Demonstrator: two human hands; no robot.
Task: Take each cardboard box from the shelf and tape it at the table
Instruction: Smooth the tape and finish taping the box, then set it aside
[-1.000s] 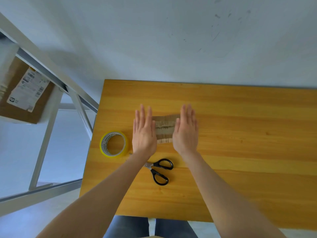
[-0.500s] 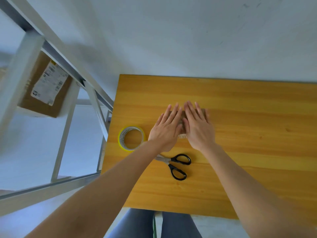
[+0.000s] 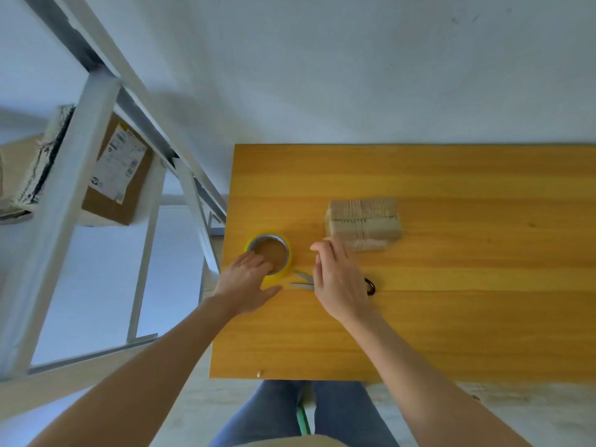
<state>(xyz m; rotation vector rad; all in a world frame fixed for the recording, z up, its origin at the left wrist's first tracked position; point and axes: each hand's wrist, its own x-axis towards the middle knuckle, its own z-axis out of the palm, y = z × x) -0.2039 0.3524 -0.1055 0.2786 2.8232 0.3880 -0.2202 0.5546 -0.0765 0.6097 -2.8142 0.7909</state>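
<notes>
Tape (image 3: pixel 270 253) lay at 9 o'clock from the box (image 3: pixel 363 221), so my left hand (image 3: pixel 246 285) reached over the roll, fingers spread, gripping nothing yet. My right hand (image 3: pixel 338 279) hovered open above the scissors (image 3: pixel 370 286), ready to cut.

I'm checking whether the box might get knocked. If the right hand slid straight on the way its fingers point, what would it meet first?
Most likely the small cardboard box. The right hand lies over the scissors, fingers aimed up the table toward the box's near left corner. Height above the table is unclear, so it might pass over.
</notes>
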